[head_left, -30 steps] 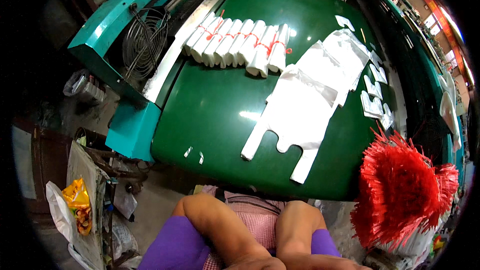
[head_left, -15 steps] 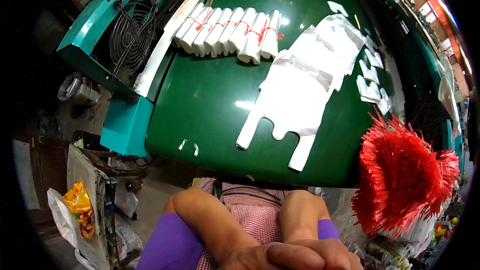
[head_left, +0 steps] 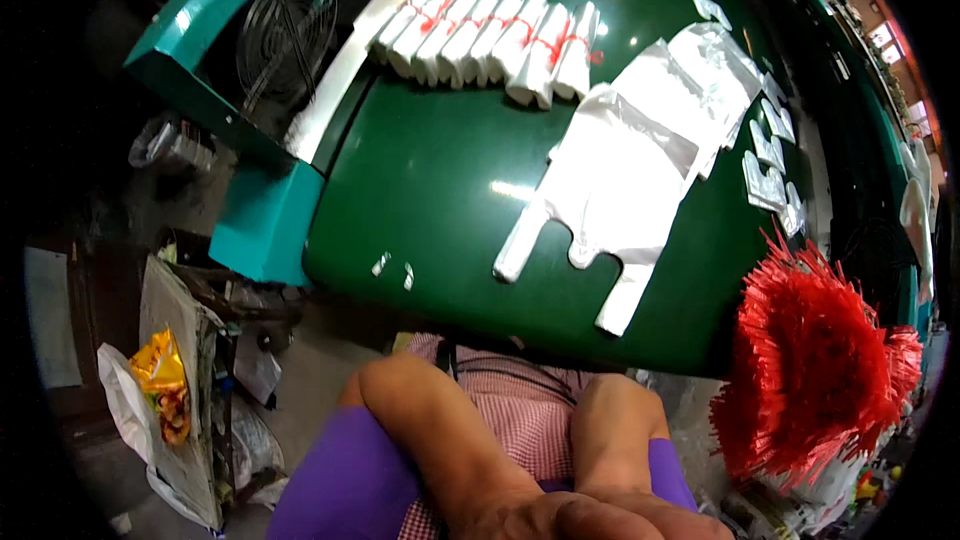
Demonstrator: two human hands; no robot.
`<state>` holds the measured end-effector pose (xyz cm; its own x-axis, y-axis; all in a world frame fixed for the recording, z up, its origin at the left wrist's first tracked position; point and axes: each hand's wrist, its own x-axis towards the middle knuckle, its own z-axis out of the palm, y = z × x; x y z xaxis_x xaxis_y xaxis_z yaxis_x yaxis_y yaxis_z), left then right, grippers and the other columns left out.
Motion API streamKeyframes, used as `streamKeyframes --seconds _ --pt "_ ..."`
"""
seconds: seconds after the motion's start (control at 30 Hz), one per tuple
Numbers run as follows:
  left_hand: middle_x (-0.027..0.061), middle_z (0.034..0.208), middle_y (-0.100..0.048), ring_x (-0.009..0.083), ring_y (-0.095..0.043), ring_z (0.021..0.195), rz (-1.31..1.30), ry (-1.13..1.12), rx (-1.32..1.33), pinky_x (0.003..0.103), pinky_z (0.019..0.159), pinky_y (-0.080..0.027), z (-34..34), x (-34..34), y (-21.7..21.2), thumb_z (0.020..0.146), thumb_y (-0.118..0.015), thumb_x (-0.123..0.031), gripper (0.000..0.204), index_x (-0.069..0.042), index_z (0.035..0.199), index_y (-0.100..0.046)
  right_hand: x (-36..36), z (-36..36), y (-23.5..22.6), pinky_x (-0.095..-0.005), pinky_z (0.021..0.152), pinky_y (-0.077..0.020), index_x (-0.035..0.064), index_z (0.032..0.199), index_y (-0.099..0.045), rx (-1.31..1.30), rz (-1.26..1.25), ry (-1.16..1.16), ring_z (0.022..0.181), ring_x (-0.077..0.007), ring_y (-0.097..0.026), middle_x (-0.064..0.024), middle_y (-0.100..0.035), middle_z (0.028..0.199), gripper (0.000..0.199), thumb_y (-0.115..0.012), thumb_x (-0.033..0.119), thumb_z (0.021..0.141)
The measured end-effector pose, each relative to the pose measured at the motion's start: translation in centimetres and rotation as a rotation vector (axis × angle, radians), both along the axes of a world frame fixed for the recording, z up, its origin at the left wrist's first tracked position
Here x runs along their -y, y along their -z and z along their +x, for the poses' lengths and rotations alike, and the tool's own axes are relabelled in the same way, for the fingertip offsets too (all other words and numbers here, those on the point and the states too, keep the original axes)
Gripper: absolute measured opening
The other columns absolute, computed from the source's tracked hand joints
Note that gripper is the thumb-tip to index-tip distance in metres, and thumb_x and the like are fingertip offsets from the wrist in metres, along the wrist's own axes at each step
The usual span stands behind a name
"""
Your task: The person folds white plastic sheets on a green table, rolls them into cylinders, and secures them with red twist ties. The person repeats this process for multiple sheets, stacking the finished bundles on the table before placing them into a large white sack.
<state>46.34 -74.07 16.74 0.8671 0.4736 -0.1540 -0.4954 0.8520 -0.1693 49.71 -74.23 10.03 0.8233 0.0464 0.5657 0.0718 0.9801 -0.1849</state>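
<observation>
My forearms are bent back so that both hands meet at the lower edge, close to the camera. My left hand [head_left: 515, 517] and my right hand [head_left: 655, 518] press against each other with fingers curled. What lies within them, if anything, is hidden. Beyond them, on a green table [head_left: 420, 190], a stack of white plastic vest-handled bags [head_left: 625, 170] lies with its handles toward me. Neither hand touches it. Farther off on the left is a row of rolled white bag bundles [head_left: 490, 40], tied with red string.
A big bunch of red plastic strips [head_left: 810, 365] hangs by the table's right corner. Small white cut-outs [head_left: 765, 180] line the right side. Left are a teal machine frame [head_left: 265, 225], a wire fan guard [head_left: 285, 40] and a stand with a yellow packet [head_left: 158, 365].
The view has tilted, so the table and its bags sit higher and farther right. My hands have sunk slightly toward the lower edge, still together.
</observation>
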Motion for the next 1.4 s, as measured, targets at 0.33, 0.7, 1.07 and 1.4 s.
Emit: streamKeyframes --seconds 0.33,0.7,1.07,1.4 --pt "0.0093 0.082 -0.068 0.0223 -0.059 0.095 0.076 0.018 -0.077 0.039 0.097 -0.038 1.1 -2.3 -1.0 0.093 -0.05 -0.031 0.025 -0.015 0.097 -0.07 -1.0 1.2 0.1 -0.0432 0.108 -0.0173 0.025 0.117 -0.065 0.086 0.09 -0.004 0.122 -0.0224 -0.043 -0.0004 -0.068 0.106 0.029 -0.051 0.019 0.093" --pt "0.0093 0.091 -0.067 0.0315 -0.054 0.1 0.148 -0.065 0.235 0.045 0.094 -0.041 2.9 -2.5 2.7 0.093 -0.05 -0.03 0.023 -0.021 0.097 -0.071 -3.6 1.0 0.7 -0.0439 0.109 -0.0182 0.0204 0.117 -0.065 0.089 0.344 0.109 0.114 -0.0259 -0.05 -0.0011 -0.069 0.101 0.027 -0.054 0.024 0.092" --pt "0.0116 0.104 -0.065 0.033 -0.046 0.112 0.098 0.08 0.029 0.046 0.094 -0.042 2.1 -1.9 1.2 0.093 -0.052 -0.032 0.024 -0.023 0.103 -0.071 -2.9 -0.3 0.0 -0.0429 0.11 -0.0183 0.0181 0.123 -0.061 -0.002 0.332 -0.018 0.105 -0.0278 -0.054 -0.0043 -0.066 0.107 0.031 -0.052 0.027 0.095" --pt "0.0098 0.12 -0.061 0.0335 -0.037 0.124 0.014 0.015 0.191 0.047 0.104 -0.033 -3.7 1.4 5.1 0.092 -0.054 -0.04 0.029 -0.029 0.114 -0.068 1.4 -2.0 -0.4 -0.0449 0.107 -0.0231 0.0257 0.131 -0.055 -0.142 -0.056 -0.047 0.128 -0.0293 -0.038 -0.0048 -0.06 0.125 0.035 -0.047 0.028 0.097"
